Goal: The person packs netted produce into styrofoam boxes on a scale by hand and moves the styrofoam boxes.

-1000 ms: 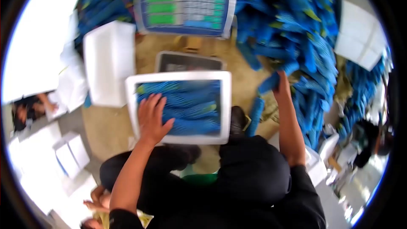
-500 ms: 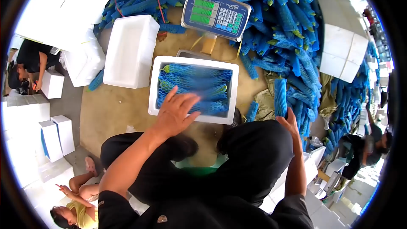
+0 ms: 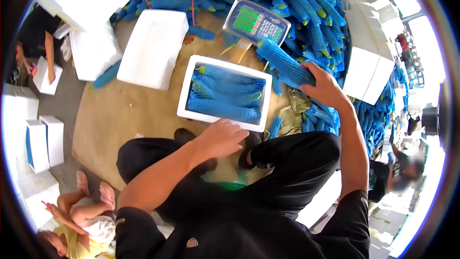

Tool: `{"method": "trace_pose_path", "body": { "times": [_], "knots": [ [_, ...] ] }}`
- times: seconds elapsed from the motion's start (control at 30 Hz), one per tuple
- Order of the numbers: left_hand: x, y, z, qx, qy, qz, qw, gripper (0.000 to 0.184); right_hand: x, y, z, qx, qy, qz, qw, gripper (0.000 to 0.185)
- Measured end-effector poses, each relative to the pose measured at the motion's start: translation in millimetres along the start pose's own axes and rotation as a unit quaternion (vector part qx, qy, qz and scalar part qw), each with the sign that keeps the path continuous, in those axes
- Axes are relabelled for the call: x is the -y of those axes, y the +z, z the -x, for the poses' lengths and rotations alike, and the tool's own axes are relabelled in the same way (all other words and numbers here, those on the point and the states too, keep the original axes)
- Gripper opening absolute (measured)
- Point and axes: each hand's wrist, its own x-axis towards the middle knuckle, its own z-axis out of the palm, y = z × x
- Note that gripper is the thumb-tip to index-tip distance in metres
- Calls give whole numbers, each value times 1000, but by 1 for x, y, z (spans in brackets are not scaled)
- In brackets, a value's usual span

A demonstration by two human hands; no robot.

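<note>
A: What has changed on my head feed?

B: My right hand [image 3: 326, 86] is up from beside the right knee. It grips one end of a blue net-sleeved vegetable [image 3: 286, 63], fingers and thumb closed round it. The free end points to the upper left and overlaps the lower edge of the scale display [image 3: 256, 20]; contact cannot be told.

A: And my left hand [image 3: 223, 138]?

B: Drawn back from over the contents to the lower rim of the packed foam box [image 3: 184, 97]. Palm down, fingers loosely bent, about half open; I see nothing in it. Touch on the rim is uncertain.

A: Meaning?

B: My judgement: the layer in the box is uncovered for more work, and the held piece is not yet part of it. The box sits mid-frame; what bears it is hidden.

A: Counts?

B: Held pieces, one. In the box, at least three in rows; blur stops an exact count. Scale display, one, with three green readouts, digits unreadable. Second open foam box [image 3: 153, 48], one, upper left of centre. Loose pieces apart from the heap: one [image 3: 201, 32] right of that box, one [image 3: 108, 74] to its left, one [image 3: 274, 127] near the right knee. Heap [image 3: 306, 0], upper right: too many to count.
</note>
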Motion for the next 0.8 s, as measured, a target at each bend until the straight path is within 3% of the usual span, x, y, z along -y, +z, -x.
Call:
{"method": "trace_pose_path", "body": {
  "times": [0.13, 0.27, 0.37, 0.47, 0.57, 0.6, 0.7, 0.8],
  "knots": [
    [-4, 8, 5, 40, -12, -8, 999, 50, 44, 32, -43, 34, -9, -57, 998, 63],
    [0, 8, 9, 67, -25, -10, 997, 50, 41, 113, -73, 23, -150, -53, 987, 61],
    [8, 9, 9, 77, -44, 0, 996, 50, 32, 164, -78, -12, -257, 111, 960, 68],
    [17, 9, 11, 81, -66, 12, 994, 53, 38, 149, -85, 174, -161, 145, 961, 71],
    [19, 7, 16, 72, -76, 14, 994, 57, 46, 118, -97, 204, -151, 116, 960, 70],
    [19, 7, 16, 71, -78, 18, 994, 58, 42, 119, -99, 152, -171, 89, 969, 67],
    [15, 1, 11, 64, -70, 25, 995, 59, 36, 120, -102, 146, -144, 55, 977, 65],
    [10, -6, 5, 77, -67, 26, 994, 59, 40, 124, -100, 202, -112, 61, 971, 67]
  ]
}}
